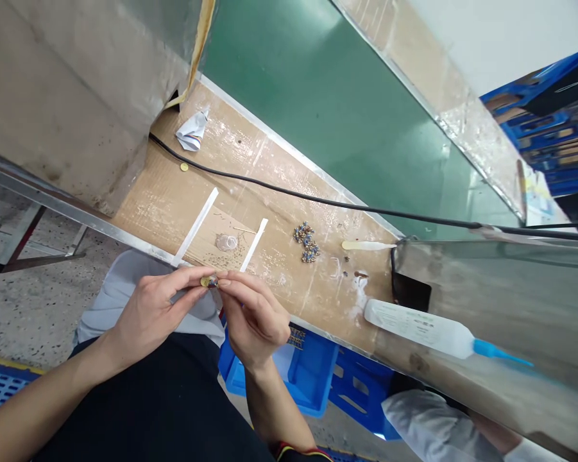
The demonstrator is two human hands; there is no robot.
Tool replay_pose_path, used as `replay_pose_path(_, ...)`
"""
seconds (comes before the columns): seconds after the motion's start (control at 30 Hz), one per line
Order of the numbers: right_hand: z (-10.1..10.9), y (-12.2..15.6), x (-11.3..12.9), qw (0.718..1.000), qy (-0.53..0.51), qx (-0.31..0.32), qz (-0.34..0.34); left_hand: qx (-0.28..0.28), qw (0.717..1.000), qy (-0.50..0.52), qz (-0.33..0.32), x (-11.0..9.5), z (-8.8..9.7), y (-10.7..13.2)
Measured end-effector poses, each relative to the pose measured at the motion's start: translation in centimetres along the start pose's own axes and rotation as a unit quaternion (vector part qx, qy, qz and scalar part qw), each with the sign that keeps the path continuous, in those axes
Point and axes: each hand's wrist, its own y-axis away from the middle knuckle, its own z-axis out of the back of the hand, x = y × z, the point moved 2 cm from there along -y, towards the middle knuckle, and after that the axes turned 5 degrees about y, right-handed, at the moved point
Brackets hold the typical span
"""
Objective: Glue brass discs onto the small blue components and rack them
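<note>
My left hand (154,311) and my right hand (253,314) meet above the front edge of a cardboard-covered bench (327,301). Their fingertips pinch a small gold disc with a dark bead on it (209,281). Beyond my right hand lies a cluster of blue and gold beads (306,242). A clear plastic disc (227,242) rests between white strips (195,226) (254,244). Another gold disc (184,167) lies further left. A white glue bottle with a blue nozzle (423,328) and a wooden spatula (368,245) lie to the right.
A green conveyor belt (317,109) runs behind the bench, and a black cable (317,199) crosses it. Crumpled white paper (191,131) lies at the far end. Blue plastic crates (308,372) stand below the bench edge. A co-worker's white sleeve (428,427) shows at lower right.
</note>
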Motion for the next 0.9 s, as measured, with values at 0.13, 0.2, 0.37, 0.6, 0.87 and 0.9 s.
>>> replay_pose_path(0.13, -0.1, 0.0, 0.0, 1.000, 0.004, 0.005, -0.005, -0.001, 1.000, 0.001, 0.001, -0.1, 0.0, 0.2)
replay_pose_path(0.2, -0.1, 0.1, 0.0, 1.000, 0.001, 0.005, -0.005, 0.001, 1.000, 0.000, 0.002, -0.2, 0.0, 0.3)
replay_pose_path(0.37, 0.0, 0.2, 0.1, 1.000, -0.004, 0.011, -0.006, 0.006, 1.000, -0.004, 0.004, -0.4, 0.1, 0.4)
replay_pose_path(0.6, 0.3, 0.2, 0.3, 0.999, 0.019, 0.026, 0.025, 0.003, 0.999, -0.046, -0.027, -0.8, 0.1, 0.7)
replay_pose_path(0.87, 0.3, 1.0, 0.5, 0.997, 0.037, 0.026, 0.066, 0.013, 0.988, -0.134, -0.075, -1.9, 0.1, 1.3)
replay_pose_path(0.9, 0.3, 1.1, 0.5, 0.997, 0.034, 0.026, 0.068, 0.012, 0.987, -0.140, -0.075, -2.0, 0.1, 1.3)
